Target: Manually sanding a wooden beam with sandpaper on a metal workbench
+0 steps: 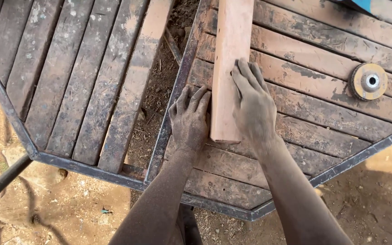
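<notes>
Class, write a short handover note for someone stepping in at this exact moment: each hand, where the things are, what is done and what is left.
Left hand: flat on the slatted wooden table, against the pale wooden plank's left edge.
Right hand: pressing down on the plank's near end.
Round flap sanding disc: lying loose at right, untouched.
Done: plank laid lengthwise on the table.
Left: the pictures do not show.

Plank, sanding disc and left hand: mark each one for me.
Plank [228,54]: head view, on its bare upper face above the fingers.
Sanding disc [368,81]: head view, on its round centre hub.
Left hand [189,121]: head view, on the back of the hand, flat beside the plank.
</notes>
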